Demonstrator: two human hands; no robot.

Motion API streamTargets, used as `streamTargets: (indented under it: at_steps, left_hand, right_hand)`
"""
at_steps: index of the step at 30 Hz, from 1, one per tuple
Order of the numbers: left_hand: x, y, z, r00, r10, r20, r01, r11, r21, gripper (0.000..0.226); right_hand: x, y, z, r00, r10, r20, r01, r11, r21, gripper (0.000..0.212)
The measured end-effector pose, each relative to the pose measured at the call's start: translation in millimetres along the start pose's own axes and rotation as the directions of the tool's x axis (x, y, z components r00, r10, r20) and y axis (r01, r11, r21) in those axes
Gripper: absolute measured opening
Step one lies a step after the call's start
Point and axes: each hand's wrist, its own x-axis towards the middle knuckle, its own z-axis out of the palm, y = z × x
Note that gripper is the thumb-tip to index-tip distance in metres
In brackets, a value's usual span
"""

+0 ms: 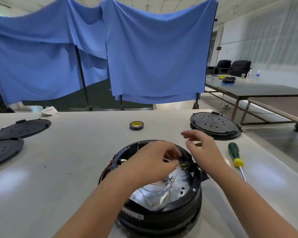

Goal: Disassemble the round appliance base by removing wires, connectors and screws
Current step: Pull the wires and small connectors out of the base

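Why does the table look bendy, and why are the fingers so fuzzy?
In the head view, the wide-angle lens curves the table edges and the blue cloth; the right hand is smeared by motion blur, its fingers soft; pale glare patches sit on the tabletop at both sides, and the shiny metal inside the round base reflects light.

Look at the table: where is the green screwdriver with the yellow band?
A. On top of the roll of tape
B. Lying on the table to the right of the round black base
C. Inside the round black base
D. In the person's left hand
B. The screwdriver lies flat on the table, to the right of the round base, and neither the left hand nor the right hand touches it.
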Motion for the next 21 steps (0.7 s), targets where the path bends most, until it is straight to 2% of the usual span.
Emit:
streamTargets:
  at_steps: [3,5,8,15,21]
  left_hand:
    - [19.1,-3.5,7.3,0.997,-0.026,0.068,0.016,0.991,0.136,0.018]
    - [25.7,-5.6,12.8,0.994,-0.042,0.096,0.025,0.984,0.175,0.016]
    - [27.3,-8.4,20.7,0.995,-0.021,0.093,0.001,0.977,0.213,0.013]
    - [25.7,-13.9,24.5,0.993,-0.016,0.117,-0.002,0.989,0.147,0.011]
    - [23.1,-14.2,27.2,0.997,0.05,0.062,-0.062,0.977,0.205,0.009]
  right_hand:
    - [2.7,14.2,5.9,0.997,0.07,0.037,-0.071,0.997,0.025,0.035]
    - [0.1,20.9,9.4,0.991,0.094,0.1,-0.102,0.992,0.077,0.036]
    - [-2.1,23.5,8.4,0.99,0.104,0.097,-0.118,0.982,0.15,0.037]
    - [-6.6,23.2,9.3,0.978,0.183,0.103,-0.196,0.97,0.142,0.035]
    - [-7.6,22.8,9.9,0.973,0.207,0.105,-0.219,0.969,0.114,0.033]
